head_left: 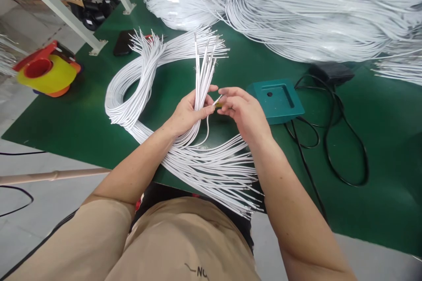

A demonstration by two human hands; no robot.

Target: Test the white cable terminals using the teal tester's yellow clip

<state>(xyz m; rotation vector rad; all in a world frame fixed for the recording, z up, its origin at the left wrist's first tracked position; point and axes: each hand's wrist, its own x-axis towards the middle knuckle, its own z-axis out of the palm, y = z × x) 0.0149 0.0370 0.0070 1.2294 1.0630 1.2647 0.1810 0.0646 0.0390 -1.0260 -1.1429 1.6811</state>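
Observation:
My left hand (191,112) is closed round a bunch of thin white cables (202,68) that stand upright out of the fist; their tails fan out over the table's near edge (211,171). My right hand (240,109) sits just to the right of it and pinches the end of a single white cable (217,100), with something small and yellowish at the fingertips. Both hands hover over the green table (82,123), almost touching each other.
A looped bundle of white cables (132,83) lies left of my hands. A huge heap of white cables (296,9) fills the back. A teal box (278,99) with black cords (329,140) stands to the right. Stacked coloured plastic bowls (46,72) sit far left.

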